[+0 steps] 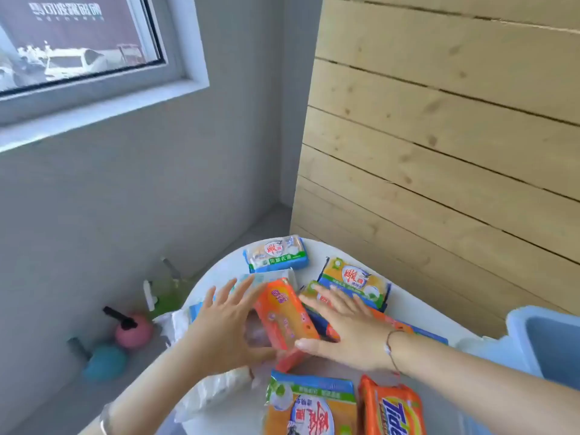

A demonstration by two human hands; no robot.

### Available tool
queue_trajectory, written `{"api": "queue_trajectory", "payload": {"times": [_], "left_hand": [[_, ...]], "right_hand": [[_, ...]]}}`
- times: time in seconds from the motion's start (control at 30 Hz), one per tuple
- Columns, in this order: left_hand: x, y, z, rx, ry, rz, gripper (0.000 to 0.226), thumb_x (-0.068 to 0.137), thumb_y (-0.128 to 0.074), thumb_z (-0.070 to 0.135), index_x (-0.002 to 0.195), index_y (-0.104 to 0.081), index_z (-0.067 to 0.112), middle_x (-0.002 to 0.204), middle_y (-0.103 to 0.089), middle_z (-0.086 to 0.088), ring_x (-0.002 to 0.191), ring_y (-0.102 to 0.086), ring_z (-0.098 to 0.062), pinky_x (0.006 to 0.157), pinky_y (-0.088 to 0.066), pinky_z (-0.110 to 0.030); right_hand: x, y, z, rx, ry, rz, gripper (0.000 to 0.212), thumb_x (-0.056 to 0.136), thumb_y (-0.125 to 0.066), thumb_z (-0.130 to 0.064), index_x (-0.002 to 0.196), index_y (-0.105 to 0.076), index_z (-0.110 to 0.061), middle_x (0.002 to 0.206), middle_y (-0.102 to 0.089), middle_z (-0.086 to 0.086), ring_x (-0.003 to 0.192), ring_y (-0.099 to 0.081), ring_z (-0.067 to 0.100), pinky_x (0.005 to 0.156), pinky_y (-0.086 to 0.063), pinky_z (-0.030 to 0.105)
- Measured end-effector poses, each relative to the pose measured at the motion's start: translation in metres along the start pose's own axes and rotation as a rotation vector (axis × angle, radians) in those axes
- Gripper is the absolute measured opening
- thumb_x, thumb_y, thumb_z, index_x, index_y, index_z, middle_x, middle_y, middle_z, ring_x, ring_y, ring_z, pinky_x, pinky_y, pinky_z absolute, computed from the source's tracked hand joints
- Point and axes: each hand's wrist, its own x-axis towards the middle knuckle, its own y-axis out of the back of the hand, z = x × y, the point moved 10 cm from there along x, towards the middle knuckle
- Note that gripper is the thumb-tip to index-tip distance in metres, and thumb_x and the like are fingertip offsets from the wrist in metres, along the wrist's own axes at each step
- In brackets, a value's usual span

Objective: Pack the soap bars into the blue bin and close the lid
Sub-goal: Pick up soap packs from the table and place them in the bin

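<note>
Several wrapped soap bars lie on a white table (pixel 370 259). An orange soap bar (pixel 285 312) stands between my two hands in the middle of the pile. My left hand (pixel 219 324) has its fingers spread straight and presses against the bar's left side. My right hand (pixel 342 328) lies flat with straight fingers on the bars to its right, thumb touching the orange bar's lower end. The blue bin (pixel 546 337) stands open at the right edge. A blue-and-green bar (pixel 276 254) lies at the far end. An orange Tide bar (pixel 392 409) and a yellow bar (pixel 310 409) lie nearest me.
A wooden plank wall (pixel 455 136) rises behind the table. White plastic bags (pixel 219 390) lie at the table's left edge. On the floor to the left are a pink ball-shaped thing (pixel 135 329), a teal one (pixel 105 362) and a green bottle (pixel 166 290).
</note>
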Motion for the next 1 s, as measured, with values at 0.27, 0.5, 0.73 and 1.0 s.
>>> {"api": "queue_trajectory", "payload": {"times": [0.27, 0.5, 0.73, 1.0], "left_hand": [[-0.014, 0.008, -0.054, -0.104, -0.057, 0.223, 0.115, 0.044, -0.026, 0.096, 0.145, -0.015, 0.042, 0.154, -0.017, 0.021, 0.139, -0.025, -0.004, 0.113, -0.021, -0.026], [-0.025, 0.0, -0.084, -0.225, 0.0, 0.334, 0.104, 0.048, -0.035, 0.092, 0.14, -0.025, 0.044, 0.128, -0.038, 0.03, 0.121, -0.037, 0.0, 0.087, -0.032, -0.021], [-0.035, -0.014, -0.115, -0.839, 0.057, 0.249, 0.036, 0.091, -0.029, 0.057, 0.114, -0.053, 0.045, 0.116, -0.066, 0.004, 0.106, -0.06, -0.015, 0.085, -0.041, -0.014], [-0.042, -0.013, -0.114, -0.858, 0.001, 0.318, 0.027, 0.096, -0.046, 0.027, 0.122, -0.053, 0.023, 0.071, -0.061, -0.009, 0.052, -0.048, 0.001, 0.055, -0.037, -0.008]], "right_hand": [[0.029, -0.013, -0.059, -0.093, 0.179, 0.212, 0.089, 0.081, -0.036, -0.074, 0.151, 0.0, -0.033, 0.16, 0.017, -0.007, 0.145, 0.022, 0.012, 0.117, 0.015, 0.034], [0.013, -0.044, -0.115, 0.269, 0.285, 0.247, 0.109, 0.067, -0.057, -0.075, 0.15, -0.005, -0.028, 0.157, -0.011, -0.017, 0.145, -0.008, 0.003, 0.115, -0.007, 0.022], [0.026, -0.063, -0.145, 0.299, 0.154, 0.309, 0.125, 0.064, -0.065, -0.071, 0.151, 0.011, -0.023, 0.159, 0.003, -0.007, 0.147, 0.003, 0.01, 0.12, -0.012, 0.032], [0.032, -0.069, -0.146, 0.15, 0.005, 0.489, 0.109, 0.068, -0.068, -0.049, 0.15, -0.001, -0.024, 0.146, -0.023, 0.003, 0.134, -0.031, 0.022, 0.103, -0.038, 0.034]]}}
